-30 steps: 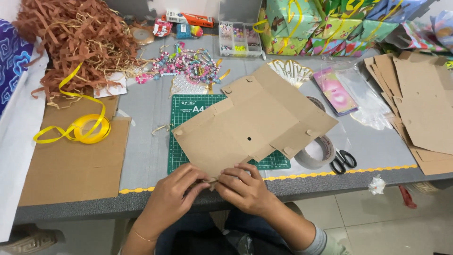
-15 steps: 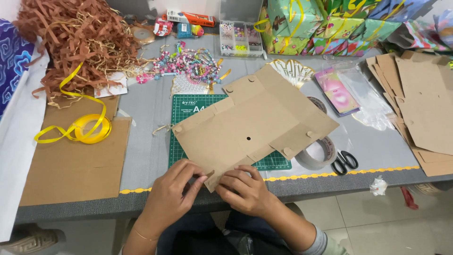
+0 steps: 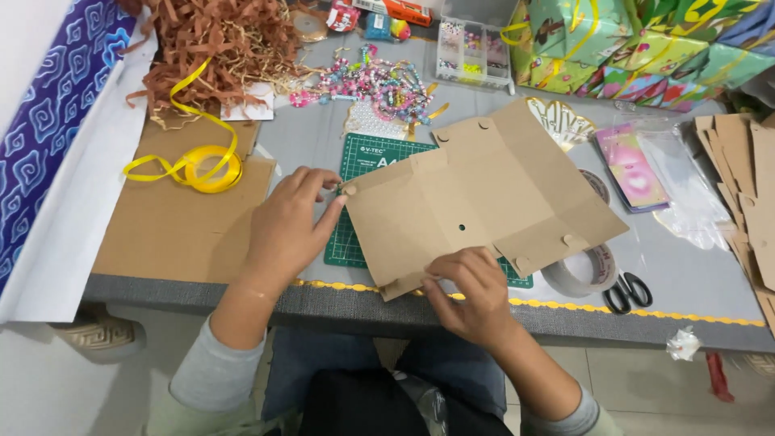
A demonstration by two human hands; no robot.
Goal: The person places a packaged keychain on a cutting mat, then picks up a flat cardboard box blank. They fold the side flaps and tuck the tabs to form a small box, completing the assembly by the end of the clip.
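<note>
A flat brown die-cut cardboard sheet [image 3: 476, 202] with creases, tabs and small holes lies over a green cutting mat [image 3: 367, 165] on the grey table. My left hand [image 3: 286, 226] pinches the sheet's left corner between thumb and fingers. My right hand [image 3: 472, 295] presses down on the sheet's near edge by the table's front rim. A tape roll [image 3: 581, 270] sits partly under the sheet's right flap.
Yellow ribbon [image 3: 194, 165] lies on a cardboard piece at left, under brown paper shreds [image 3: 214, 40]. Beads [image 3: 379, 81], a bead box [image 3: 472, 44], wrapped gift boxes [image 3: 630, 44], plastic sleeves [image 3: 654, 173], black scissors [image 3: 626, 292] and stacked cardboard cut-outs [image 3: 747, 194] crowd the back and right.
The view has shifted lower and closer. My left hand has moved from the sheet's near edge up to its left corner, and the sheet has turned slightly. My right hand stays on the near edge.
</note>
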